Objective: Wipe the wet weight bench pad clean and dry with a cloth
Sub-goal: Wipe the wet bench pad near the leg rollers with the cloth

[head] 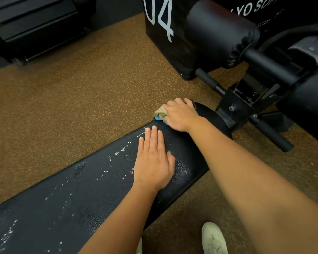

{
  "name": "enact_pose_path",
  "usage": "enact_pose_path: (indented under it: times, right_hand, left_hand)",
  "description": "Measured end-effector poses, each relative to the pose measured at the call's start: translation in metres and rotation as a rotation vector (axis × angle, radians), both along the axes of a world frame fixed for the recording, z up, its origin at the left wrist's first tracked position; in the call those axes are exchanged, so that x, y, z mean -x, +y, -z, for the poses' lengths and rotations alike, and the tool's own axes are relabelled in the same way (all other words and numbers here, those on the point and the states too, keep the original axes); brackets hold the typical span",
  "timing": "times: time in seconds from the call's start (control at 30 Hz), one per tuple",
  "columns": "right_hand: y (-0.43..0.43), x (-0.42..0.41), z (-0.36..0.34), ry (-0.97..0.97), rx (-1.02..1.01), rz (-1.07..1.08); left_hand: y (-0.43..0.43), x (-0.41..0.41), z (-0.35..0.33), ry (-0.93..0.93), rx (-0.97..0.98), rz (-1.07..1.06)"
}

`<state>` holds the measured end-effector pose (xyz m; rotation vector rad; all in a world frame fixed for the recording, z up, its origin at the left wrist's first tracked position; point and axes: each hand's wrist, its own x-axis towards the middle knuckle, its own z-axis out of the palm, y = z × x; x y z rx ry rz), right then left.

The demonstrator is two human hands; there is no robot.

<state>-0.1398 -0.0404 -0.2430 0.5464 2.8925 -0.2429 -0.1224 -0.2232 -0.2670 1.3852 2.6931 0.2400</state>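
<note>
A long black weight bench pad [72, 195] runs from the lower left to the centre right, dotted with white water droplets along its far side. My left hand [153, 162] lies flat on the pad, fingers together, holding nothing. My right hand [180, 114] presses a folded cloth [159, 114], olive with a blue edge, onto the pad's far end corner. Most of the cloth is hidden under the hand.
Brown speckled rubber floor [81, 92] surrounds the bench. A black soft box marked "04" [165, 33] and black roller pads on a metal frame [246, 92] stand at the upper right. Dark equipment [35, 24] sits at the upper left. My shoe [214, 239] is below.
</note>
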Motion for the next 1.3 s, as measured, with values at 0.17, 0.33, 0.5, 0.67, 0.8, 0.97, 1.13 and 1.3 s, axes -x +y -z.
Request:
enact_pose_path:
  times: [0.17,0.33,0.5,0.67,0.8,0.97,1.13,1.3]
  right_hand:
    - [0.004,-0.001,-0.001,0.014,-0.032,0.157]
    - [-0.004,-0.007,0.009,0.129,-0.069,0.002]
    - [-0.003,-0.009,0.008,0.166,-0.073,0.158]
    - [-0.005,-0.023,0.013,0.225,0.085,-0.06]
    - [0.012,-0.037,0.011,0.208,0.066,0.121]
    - [-0.008,-0.031,0.008,0.198,0.126,-0.041]
    - [0.0,-0.034,0.006,0.218,0.007,0.131]
    - [-0.031,-0.027,0.005,0.215,-0.01,0.01]
  left_hand:
    - [0.001,0.0,0.0,-0.021,0.017,0.007]
    - [0.002,0.0,0.002,0.007,0.003,-0.001]
    - [0.002,-0.001,0.002,0.023,0.005,-0.002]
    - [0.002,-0.002,0.002,0.028,0.004,-0.012]
    - [0.002,-0.002,0.001,0.023,0.008,-0.008]
    - [0.002,-0.002,0.001,0.021,0.001,-0.008]
    - [0.0,0.001,-0.001,-0.021,0.003,0.011]
    - [-0.011,0.002,-0.004,-0.022,0.035,-0.012]
